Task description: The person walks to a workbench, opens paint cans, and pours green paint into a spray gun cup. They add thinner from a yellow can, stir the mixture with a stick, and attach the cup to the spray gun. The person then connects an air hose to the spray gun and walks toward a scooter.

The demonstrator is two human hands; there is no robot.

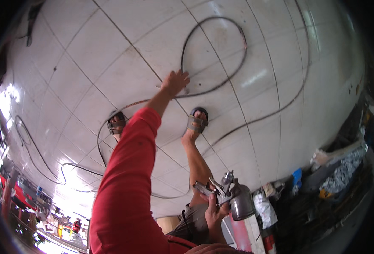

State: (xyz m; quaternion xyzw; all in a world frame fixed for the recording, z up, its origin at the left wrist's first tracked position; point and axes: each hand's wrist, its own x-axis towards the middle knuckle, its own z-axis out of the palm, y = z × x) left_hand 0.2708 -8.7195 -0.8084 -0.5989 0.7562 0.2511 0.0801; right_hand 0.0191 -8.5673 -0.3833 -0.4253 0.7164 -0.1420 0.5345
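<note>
My left hand (pixel 176 82), at the end of a red sleeve, stretches out over the tiled floor. Its fingers are closed around the dark air hose (pixel 243 36), where one end of a large loop reaches the hand. A small light-coloured piece shows just below the fingers, too blurred to make out. Low on the right, my right hand (pixel 213 208) grips a spray gun (pixel 224 195) by its handle and trigger area. The gun's metal cup (pixel 242 201) hangs beside that hand.
The hose winds across pale floor tiles (pixel 153 34) and passes near my sandalled feet (pixel 197 120). More thin hose (pixel 38 154) curls at the left. Crumpled wrapping and clutter (pixel 343 173) lie along the right. Assorted items (pixel 60 224) stand at the lower left.
</note>
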